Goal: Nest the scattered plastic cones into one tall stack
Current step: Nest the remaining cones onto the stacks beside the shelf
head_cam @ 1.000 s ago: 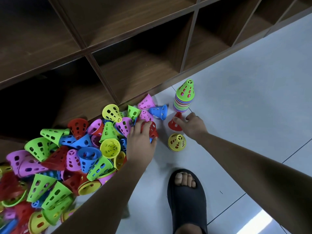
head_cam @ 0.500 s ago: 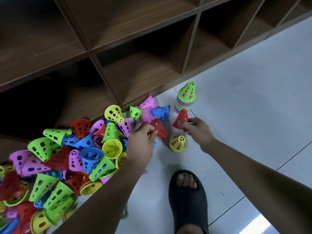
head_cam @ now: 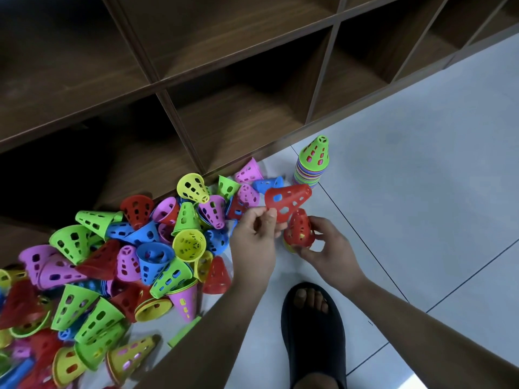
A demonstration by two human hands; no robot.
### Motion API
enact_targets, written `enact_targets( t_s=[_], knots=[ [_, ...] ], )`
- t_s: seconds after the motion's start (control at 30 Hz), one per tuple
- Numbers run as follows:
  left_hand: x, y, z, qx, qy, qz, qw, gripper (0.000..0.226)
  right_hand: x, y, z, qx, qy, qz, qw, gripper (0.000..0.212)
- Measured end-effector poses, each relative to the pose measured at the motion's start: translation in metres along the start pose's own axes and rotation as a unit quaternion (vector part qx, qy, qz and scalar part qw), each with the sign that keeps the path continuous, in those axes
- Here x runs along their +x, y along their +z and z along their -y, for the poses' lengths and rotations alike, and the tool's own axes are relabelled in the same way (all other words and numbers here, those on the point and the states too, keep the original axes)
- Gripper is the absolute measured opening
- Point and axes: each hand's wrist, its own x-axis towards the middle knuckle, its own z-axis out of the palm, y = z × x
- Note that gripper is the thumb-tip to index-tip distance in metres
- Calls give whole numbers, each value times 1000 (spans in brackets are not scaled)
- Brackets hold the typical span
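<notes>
A nested stack of cones with a green cone on top stands on the white floor by the shelf's base. A big heap of loose red, green, blue, pink and yellow perforated cones covers the floor at the left. My left hand pinches the rim of a red cone, which is lifted and tilted sideways. My right hand grips a second red cone, which sits over a yellow cone whose edge peeks out below it.
A dark wooden shelf unit with open compartments runs along the back. My foot in a black slipper stands on the tiles just below my hands. White tiled floor stretches to the right.
My left hand lifted its red cone from the heap toward the right. My right hand set its red cone down over the yellow cone that lay on the floor.
</notes>
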Motion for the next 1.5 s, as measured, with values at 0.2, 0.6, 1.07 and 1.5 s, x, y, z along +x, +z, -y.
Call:
enact_targets(
  t_s=[0.2,0.6,1.07,1.5],
  knots=[
    [1,-2,27,93,-92,58,990,13,6,8,-11,-47,25,33,998,68],
    [6,-17,25,40,-104,91,990,13,18,30,-18,-87,101,36,990,69],
    [24,-30,41,-18,-227,91,970,15,38,44,-7,-18,111,110,988,41],
    [50,-77,50,438,124,71,887,34,111,37,29,2,47,24,999,25]
  ],
)
